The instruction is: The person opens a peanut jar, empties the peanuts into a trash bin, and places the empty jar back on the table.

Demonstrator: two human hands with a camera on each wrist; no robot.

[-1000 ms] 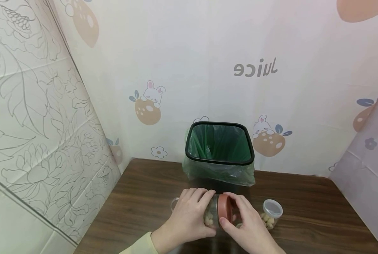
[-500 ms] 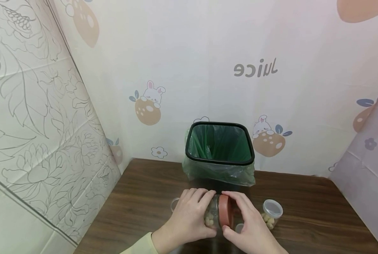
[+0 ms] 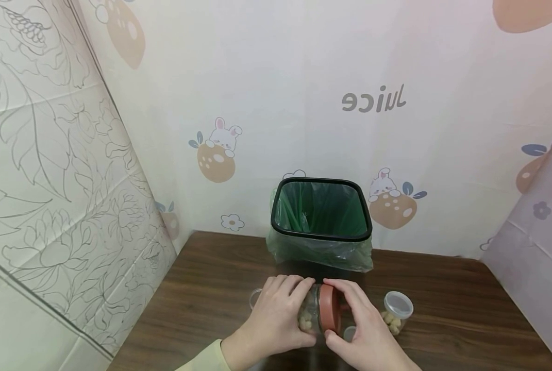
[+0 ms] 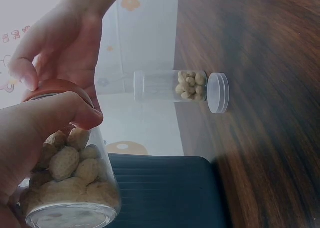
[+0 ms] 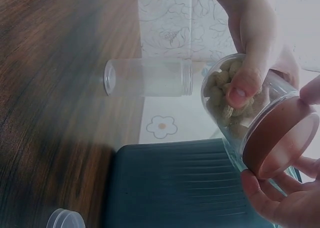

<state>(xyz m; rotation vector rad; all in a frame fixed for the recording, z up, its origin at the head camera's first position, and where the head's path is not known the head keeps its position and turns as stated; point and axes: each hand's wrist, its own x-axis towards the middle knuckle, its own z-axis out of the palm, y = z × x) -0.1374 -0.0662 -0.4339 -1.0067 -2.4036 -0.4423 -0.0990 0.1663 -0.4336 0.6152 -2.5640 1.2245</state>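
My left hand (image 3: 280,312) grips a clear jar (image 4: 107,173) of unshelled peanuts, tilted on its side above the table. Its wide red-brown lid (image 3: 330,308) points right. Fingers and thumb of my right hand (image 3: 368,330) hold that lid at its edge, and the lid sits at the jar's mouth. In the left wrist view, peanuts (image 4: 65,163) lie against the glass near the jar's base. Part of the jar is hidden behind my left fingers.
A small lidded jar (image 3: 398,312) of pale nuts stands on the right. An uncapped clear jar (image 5: 147,78) stands on the left, partly behind my left hand. A loose clear lid (image 4: 218,93) lies on the table (image 3: 466,314). Behind is a bin (image 3: 321,238) with a green bag.
My right thumb has slid down and right along the lid's edge, and the lid has shifted slightly right. The loose clear lid below shows more. My left hand has stayed put.
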